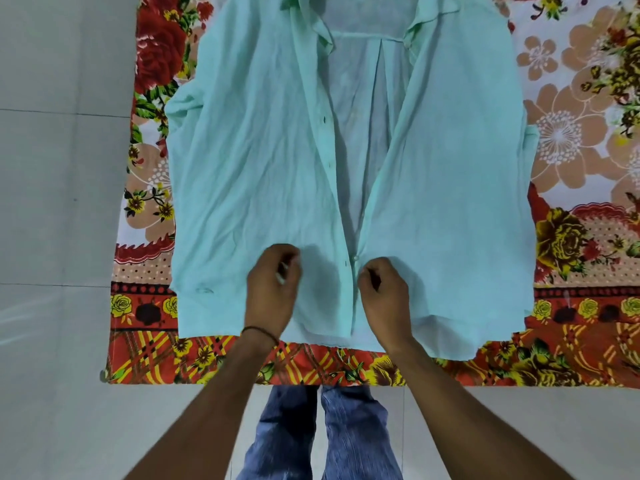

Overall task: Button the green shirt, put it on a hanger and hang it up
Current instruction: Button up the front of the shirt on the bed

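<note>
Nearest the camera: legs in blue jeans [322,434], standing on a pale tiled floor [59,237]. Both forearms reach forward over the near edge of a floral sheet [588,237] printed in red, orange and yellow.

Left hand [273,285]: fingers curled in, knuckles up, resting on the shirt's left front panel near the hem. It is motion-blurred, with a whitish streak by the fingers. Can't tell whether it has cloth pinched or holds nothing. A dark thread band [259,330] is on that wrist.

Right hand [384,289]: fingers curled tight, thumb and forefinger closed on the edge of the right front panel, pinching the cloth just beside a small white button [355,258].

The green shirt [242,168] lies flat on the sheet, front up, hem toward the person. Its front panels nearly meet by the hands and spread well apart toward the far end, showing the inside back. Dark buttonholes [329,164] run along the left panel's edge, the lowest just beside the button. None looks fastened.

Farthest: the collar [311,15], folded open at the top edge of the view.
</note>
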